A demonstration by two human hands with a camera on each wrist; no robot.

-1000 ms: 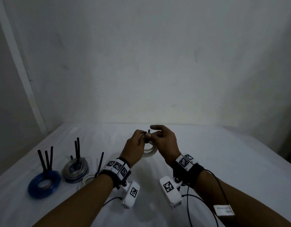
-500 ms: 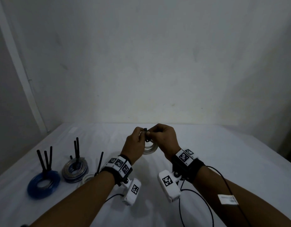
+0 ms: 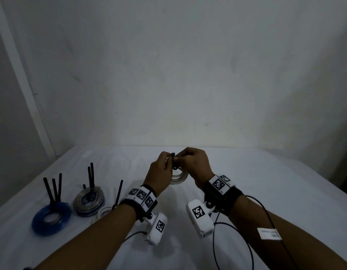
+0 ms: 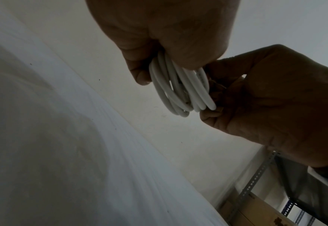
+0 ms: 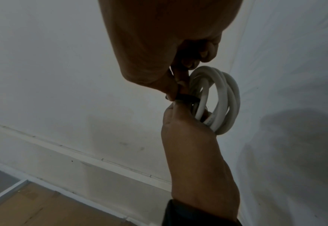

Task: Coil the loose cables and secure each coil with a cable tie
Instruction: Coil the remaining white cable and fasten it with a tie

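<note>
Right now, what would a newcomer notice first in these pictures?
First, the two hands meeting above the middle of the white table: the left hand grips a white cable coil, and the right hand pinches a black cable tie around it. Next, at far left, the blue coil with black ties standing upright.

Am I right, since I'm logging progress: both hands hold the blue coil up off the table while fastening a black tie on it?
Not quite: the coil in the left hand and right hand is the white coil, as the right wrist view shows. The blue coil lies on the table. Both hands do hold it up, with the black tie on it.
</note>
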